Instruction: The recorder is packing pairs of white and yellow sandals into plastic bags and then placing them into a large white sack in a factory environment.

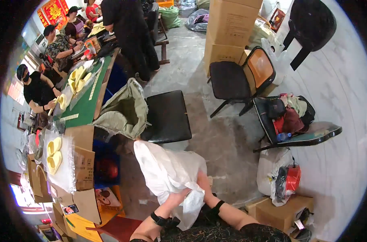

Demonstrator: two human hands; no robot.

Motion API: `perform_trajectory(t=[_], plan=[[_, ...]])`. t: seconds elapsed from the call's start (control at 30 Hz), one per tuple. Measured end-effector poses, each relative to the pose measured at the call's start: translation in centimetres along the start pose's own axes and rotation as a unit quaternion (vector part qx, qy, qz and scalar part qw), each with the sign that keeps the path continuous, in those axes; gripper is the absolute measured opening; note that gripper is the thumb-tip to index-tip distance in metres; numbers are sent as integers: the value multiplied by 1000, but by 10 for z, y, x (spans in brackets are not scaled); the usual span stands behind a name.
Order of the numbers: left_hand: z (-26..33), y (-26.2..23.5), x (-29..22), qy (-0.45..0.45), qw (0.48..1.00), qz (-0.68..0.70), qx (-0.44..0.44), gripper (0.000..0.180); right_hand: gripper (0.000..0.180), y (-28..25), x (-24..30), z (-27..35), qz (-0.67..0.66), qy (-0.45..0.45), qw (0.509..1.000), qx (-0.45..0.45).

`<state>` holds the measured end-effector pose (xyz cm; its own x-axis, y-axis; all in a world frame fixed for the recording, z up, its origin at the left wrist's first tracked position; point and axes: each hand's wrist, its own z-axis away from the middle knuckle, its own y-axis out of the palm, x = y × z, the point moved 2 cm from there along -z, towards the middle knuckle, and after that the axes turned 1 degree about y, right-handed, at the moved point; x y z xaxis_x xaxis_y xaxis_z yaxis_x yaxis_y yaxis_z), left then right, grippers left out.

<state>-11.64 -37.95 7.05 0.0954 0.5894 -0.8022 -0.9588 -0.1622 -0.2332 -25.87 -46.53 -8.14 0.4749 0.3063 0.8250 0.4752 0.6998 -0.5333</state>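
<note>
Your left hand (pixel 178 196) is closed on a gathered fold of the white sack (pixel 167 165); your right hand (pixel 204 184) lies against the sack's near right side, its fingers hidden, so you cannot tell whether they pinch it; the sack spreads ahead and to the left of both hands, one part hanging just below them; beyond it, farther from your hands, stand a black chair (pixel 167 117) and, left of that, an open green sack (pixel 131 105); well left of your left hand lie yellow slippers (pixel 54 161).
</note>
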Motion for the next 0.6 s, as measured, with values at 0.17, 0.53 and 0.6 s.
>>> perform_trajectory(t=[0.17,0.53,0.6], plan=[[-20,24,-100,120,982,144,30,42,86,-103,36,-24,38,-14,979,-200],[-52,7,-282,283,938,194,49,47,31,-278,122,-93,-177,-187,924,-282],[-54,0,-323,302,925,213,82,44,22,-313,129,-103,-255,-189,885,-340]])
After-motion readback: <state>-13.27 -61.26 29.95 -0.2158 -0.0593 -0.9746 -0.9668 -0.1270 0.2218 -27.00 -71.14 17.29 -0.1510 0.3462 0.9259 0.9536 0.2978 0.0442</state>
